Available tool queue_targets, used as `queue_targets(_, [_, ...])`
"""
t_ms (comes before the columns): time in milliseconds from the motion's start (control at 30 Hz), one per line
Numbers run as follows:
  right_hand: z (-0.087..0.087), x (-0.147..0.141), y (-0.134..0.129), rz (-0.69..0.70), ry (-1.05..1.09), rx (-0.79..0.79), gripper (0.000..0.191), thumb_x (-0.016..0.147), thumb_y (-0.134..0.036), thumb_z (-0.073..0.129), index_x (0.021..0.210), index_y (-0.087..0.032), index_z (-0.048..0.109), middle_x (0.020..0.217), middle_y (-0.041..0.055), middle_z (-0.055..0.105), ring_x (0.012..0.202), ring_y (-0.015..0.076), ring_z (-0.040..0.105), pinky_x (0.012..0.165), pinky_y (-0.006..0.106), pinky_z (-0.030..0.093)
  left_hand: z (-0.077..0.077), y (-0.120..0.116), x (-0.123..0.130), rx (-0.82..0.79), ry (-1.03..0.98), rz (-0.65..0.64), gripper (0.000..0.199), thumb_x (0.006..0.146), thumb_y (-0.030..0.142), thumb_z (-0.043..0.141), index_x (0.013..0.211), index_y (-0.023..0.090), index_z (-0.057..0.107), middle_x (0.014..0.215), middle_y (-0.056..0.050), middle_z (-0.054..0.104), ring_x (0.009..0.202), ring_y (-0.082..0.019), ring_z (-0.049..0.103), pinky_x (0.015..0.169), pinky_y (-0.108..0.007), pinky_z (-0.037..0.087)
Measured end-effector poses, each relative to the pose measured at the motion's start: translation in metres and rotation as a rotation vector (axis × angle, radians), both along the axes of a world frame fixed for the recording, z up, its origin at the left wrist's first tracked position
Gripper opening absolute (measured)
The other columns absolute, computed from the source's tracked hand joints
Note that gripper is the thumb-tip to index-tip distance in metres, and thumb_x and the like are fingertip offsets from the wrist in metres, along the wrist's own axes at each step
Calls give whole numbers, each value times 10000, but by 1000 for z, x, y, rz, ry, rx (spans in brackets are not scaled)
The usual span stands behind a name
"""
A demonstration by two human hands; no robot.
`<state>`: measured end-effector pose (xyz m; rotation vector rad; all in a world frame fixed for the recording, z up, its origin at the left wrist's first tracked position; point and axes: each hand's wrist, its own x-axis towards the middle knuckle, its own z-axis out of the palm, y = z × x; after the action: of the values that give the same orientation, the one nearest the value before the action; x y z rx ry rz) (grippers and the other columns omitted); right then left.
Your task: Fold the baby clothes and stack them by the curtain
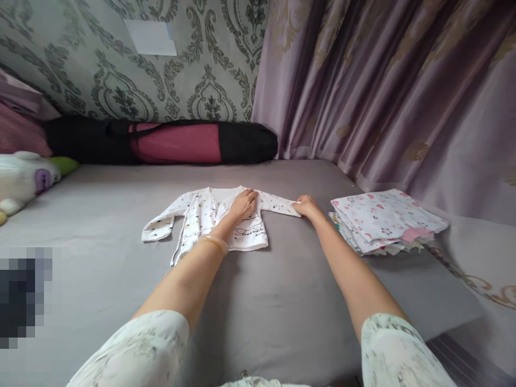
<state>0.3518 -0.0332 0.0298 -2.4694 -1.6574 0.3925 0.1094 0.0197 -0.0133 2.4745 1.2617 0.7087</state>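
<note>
A small white baby shirt (pixel 193 215) with a scattered print lies spread on the grey bed sheet (pixel 282 301), its sleeves reaching out to both sides. My left hand (pixel 244 205) rests flat on the shirt's chest near the right shoulder, fingers stretched out. At the end of the right sleeve, my right hand (pixel 306 206) pinches the cuff, and that sleeve is drawn out straight. The left sleeve bends down toward me. Lettering and a line drawing show on the lower right front, partly covered by my left hand and forearm.
A stack of folded printed cloths (pixel 387 217) sits to the right, near the purple curtain (pixel 363 80). Along the wall lies a long black and maroon bag (pixel 173 142). A white plush toy (pixel 24 177) is at the far left, with a blurred dark patch below it.
</note>
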Motion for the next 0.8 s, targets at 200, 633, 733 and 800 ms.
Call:
queue_targets(200, [-5,-3,-6,-57,47,196,336,935,-303,453,1206,-142,570,1143,151,673,1063,245,631,838,293,474,3,-7,1,-11,67,22,470,966,428,380,1309,169,572,1399,-142,515,1324,-265,448,1143,-409,317])
queue_targets(633, [3,-44,-15,78,-361,196,412,916,-40,288,1190,-64,594,1257,255,582,1221,337,518,972,454,386,5,-10,1,-16,125,37,464,935,414,444,1328,186,540,1432,-146,473,1343,-301,415,1133,-445,317])
queue_targets(733, [-3,-68,-6,397,-210,277,447,959,-128,285,1332,-109,531,1403,170,519,1359,277,394,1096,423,294,3,-10,1,-7,136,57,478,931,421,443,1349,203,524,1443,-126,467,1353,-285,408,1136,-430,318])
queue_targets(800, [-10,-88,0,538,-48,263,488,998,-243,261,1441,-121,428,1517,121,411,1434,231,291,1162,392,209,2,-9,1,-4,152,57,491,928,383,437,1374,189,502,1455,-122,460,1365,-272,395,1145,-410,307])
